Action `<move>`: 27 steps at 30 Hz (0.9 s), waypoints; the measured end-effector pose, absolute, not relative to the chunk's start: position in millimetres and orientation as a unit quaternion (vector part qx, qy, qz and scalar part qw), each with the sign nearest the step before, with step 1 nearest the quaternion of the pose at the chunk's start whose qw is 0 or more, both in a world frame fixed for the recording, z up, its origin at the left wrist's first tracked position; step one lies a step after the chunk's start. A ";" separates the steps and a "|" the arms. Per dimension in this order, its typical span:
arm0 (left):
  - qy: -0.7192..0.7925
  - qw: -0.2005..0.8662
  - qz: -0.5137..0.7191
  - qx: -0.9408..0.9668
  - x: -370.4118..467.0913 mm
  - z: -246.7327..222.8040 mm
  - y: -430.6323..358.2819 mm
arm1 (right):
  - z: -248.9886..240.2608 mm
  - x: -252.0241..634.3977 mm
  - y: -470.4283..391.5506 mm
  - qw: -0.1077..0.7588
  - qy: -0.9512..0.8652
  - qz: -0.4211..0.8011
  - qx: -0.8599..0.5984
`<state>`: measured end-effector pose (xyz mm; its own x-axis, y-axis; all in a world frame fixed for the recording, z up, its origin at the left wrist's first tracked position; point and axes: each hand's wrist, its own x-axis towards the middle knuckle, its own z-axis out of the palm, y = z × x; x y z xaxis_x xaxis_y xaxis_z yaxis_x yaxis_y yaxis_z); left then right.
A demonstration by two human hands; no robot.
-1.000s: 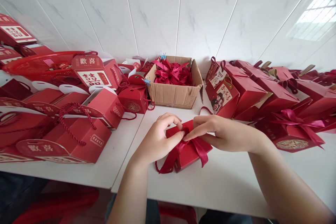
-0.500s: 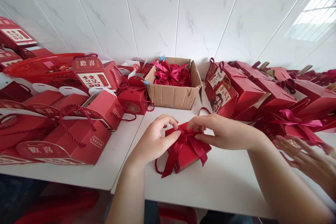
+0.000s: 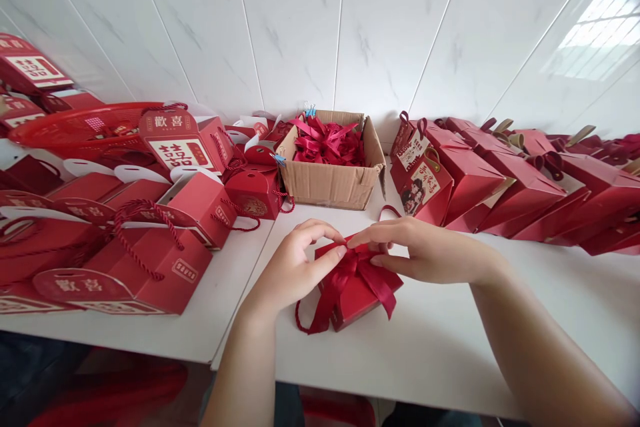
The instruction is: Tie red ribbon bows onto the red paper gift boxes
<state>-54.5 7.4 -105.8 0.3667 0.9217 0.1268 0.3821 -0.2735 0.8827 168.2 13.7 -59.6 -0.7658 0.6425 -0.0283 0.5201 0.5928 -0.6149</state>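
Note:
A red gift box (image 3: 356,307) lies on the white table in front of me, with a dark red satin ribbon bow (image 3: 349,268) on top. Its tails spread down over the box's near side. My left hand (image 3: 307,259) is closed at the bow's left, thumb and fingertips on the ribbon. From the right, my right hand (image 3: 417,250) pinches the bow, its index finger reaching to the middle beside the left fingertips. The hands partly hide the bow's loops. A red twisted cord (image 3: 300,321) curls out at the box's left.
Behind stands a cardboard box (image 3: 333,185) full of ribbon bows, with blue binder clips (image 3: 279,159) on its edge. Red cord-handled gift boxes (image 3: 167,270) and a red plastic basket (image 3: 60,137) crowd the left. Rows of red gift bags (image 3: 473,170) line the right against the tiled wall.
My right index finger has moved left to the bow's middle, near my left fingertips. Another person's hands and a bow-topped red box at the right have gone from view.

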 end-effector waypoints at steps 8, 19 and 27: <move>0.449 0.401 0.365 0.710 -52.6 -110.0 10.0 | -61.0 169.3 13.2 0.107 -0.890 0.305 -0.322; 0.441 0.385 0.407 0.701 -46.6 -113.9 9.6 | -62.9 168.2 14.0 0.111 -0.889 0.318 -0.310; 0.431 0.395 0.414 0.698 -42.1 -114.4 9.8 | -64.2 165.2 14.3 0.121 -0.888 0.332 -0.294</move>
